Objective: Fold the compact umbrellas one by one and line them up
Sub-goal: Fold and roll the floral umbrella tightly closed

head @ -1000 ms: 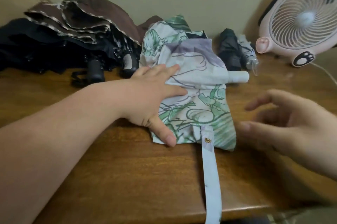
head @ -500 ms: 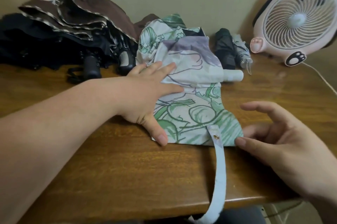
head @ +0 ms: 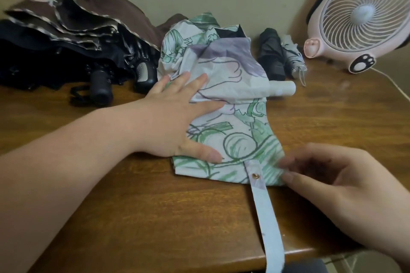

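Observation:
A white umbrella with green and purple drawings [head: 239, 137] lies loosely collapsed on the wooden table [head: 155, 217]. Its white handle [head: 284, 90] points right. Its pale blue strap [head: 266, 217], with a brass snap, hangs over the table's front edge. My left hand [head: 177, 117] presses flat on the fabric's left side, fingers spread. My right hand [head: 346, 186] is at the fabric's lower right corner, fingers bent and blurred, fingertips on the cloth's edge. Two folded umbrellas, one black [head: 271, 55] and one grey [head: 294, 61], lie side by side at the back.
A heap of unfolded brown and black umbrellas [head: 73, 44] fills the back left, their black handles [head: 101, 86] pointing toward me. A pink desk fan [head: 363, 15] stands at the back right with its white cord [head: 397, 86] running off right. A wall is behind.
My right hand has moved left from open air to the fabric's lower right corner. The left hand has stayed pressed on the cloth.

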Motion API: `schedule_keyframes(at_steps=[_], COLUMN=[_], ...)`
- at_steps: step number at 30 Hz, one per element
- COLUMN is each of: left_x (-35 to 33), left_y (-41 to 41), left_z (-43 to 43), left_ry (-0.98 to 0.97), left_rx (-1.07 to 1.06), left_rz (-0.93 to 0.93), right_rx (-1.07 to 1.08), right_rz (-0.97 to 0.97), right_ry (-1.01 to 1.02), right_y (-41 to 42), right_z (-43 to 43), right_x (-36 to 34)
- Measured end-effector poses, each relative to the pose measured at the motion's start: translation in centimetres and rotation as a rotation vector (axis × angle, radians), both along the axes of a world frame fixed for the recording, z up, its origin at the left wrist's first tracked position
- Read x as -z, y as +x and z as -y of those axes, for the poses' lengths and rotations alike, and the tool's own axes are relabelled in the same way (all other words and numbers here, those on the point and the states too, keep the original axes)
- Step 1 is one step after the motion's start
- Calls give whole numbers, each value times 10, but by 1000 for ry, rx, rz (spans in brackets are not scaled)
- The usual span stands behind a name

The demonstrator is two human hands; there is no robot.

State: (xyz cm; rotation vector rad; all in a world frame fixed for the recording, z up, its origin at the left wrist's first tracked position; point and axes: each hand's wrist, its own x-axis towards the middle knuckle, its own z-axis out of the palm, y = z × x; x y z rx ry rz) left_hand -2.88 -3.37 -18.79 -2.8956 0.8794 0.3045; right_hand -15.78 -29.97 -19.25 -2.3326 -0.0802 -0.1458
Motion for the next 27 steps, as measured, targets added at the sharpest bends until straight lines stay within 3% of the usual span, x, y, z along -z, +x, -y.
schedule_keyframes(at_steps=[3,6,13,16,19,21,24,27], left_x=[0,-1,0,-1,-1,1,1,-4], left_y=[1,2,2,4,5,7,9,5], left_z=[2,3,2,0,-2,-1,0,-1], left_ry=[27,10,-7,-19,-5,-19,-46,-196], left_rx=[-6,-8,10,14,27,24,28,5], left_rz=[12,14,19,-6,-37,-43,-25,-16], right_rx=[30,-107,-514,-543,-584,-554,-252,76], right_rz=[292,378,61,-132,-142,46,418,332], right_ry=[-329,-413,-794,-884,-927,-848,-371,13], right_y=[6,28,71,71,74,83,111,148], right_z=[-2,-16,-33,-16,-2,3,2,-15], right_x=[-7,-26,-9,-10,-28,-42,-58,-65])
